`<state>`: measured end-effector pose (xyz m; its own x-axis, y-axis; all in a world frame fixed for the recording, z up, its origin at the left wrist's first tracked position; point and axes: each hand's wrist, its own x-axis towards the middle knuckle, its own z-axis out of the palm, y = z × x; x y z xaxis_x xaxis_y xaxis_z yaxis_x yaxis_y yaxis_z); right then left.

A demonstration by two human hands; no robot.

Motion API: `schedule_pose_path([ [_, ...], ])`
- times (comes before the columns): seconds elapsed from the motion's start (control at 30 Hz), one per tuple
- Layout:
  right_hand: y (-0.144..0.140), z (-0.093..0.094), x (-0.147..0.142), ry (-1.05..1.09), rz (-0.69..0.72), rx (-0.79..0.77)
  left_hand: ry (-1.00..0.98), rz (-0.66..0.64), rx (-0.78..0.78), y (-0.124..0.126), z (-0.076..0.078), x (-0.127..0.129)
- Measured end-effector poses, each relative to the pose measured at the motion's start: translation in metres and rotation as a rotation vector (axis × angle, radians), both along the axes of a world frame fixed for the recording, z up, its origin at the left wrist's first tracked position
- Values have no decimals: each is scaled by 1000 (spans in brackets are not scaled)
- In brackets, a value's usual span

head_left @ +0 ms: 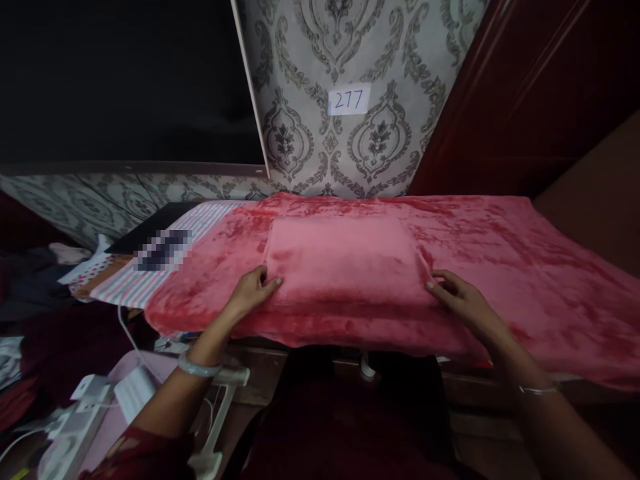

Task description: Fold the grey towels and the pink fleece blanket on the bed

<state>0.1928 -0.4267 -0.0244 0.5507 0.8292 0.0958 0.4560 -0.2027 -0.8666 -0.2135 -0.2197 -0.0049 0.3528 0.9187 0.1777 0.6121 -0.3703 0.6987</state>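
Note:
A folded pink plush cloth (345, 257) lies flat as a neat rectangle on a larger pink plush blanket (500, 267), which is spread over the table. At its left edge, my left hand (250, 290) grips the cloth near the front corner, with the thumb on top and fingertips by the side. My right hand (463, 300) holds the opposite edge in the same way, thumb and fingers closed around the fabric. What the fingertips do underneath is partly hidden.
A striped cloth (210, 217) with a blurred-out dark object (164, 251) lies at the table's left end. Behind are a large black screen (130, 80) and a wall label (349, 99). A power strip (75, 427) and cables sit low left.

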Motion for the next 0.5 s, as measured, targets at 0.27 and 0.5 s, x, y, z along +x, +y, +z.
schedule_pose_path([
  [0.27,14,32,-13,285,-39,49,-394,141,-314,14,4,18],
  [0.5,28,51,-24,659,-115,323,-701,104,-378,20,51,25],
])
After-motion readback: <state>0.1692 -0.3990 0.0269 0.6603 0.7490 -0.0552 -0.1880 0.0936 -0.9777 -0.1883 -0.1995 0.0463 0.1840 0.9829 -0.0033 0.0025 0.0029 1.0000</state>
